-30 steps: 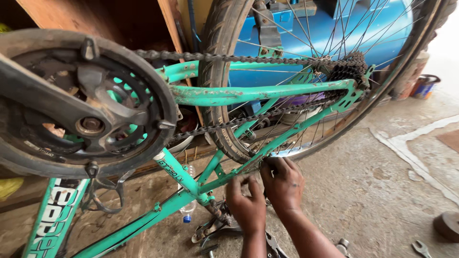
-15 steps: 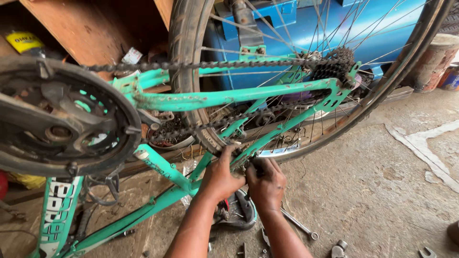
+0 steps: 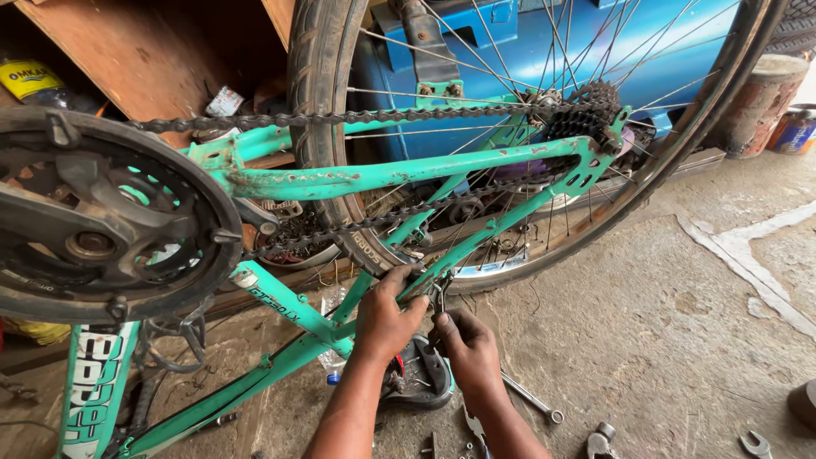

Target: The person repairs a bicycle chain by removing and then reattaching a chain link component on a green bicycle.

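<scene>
Teal bike frame [image 3: 340, 178] lies upside down, its lower stay [image 3: 476, 242] slanting from the lower centre up to the right. Left hand [image 3: 382, 319] pinches the stay's low end, fingers curled shut on it. Right hand [image 3: 467, 348], just below-right, closes on a small metal tool [image 3: 438, 297] touching the same spot; wrench [image 3: 531, 398] on floor nearby.

One camera on the person's head, looked down and forward, very close to the upside-down green bicycle frame [image 3: 374, 177], both hands low in the middle, concrete floor [image 3: 663, 331] beyond
</scene>
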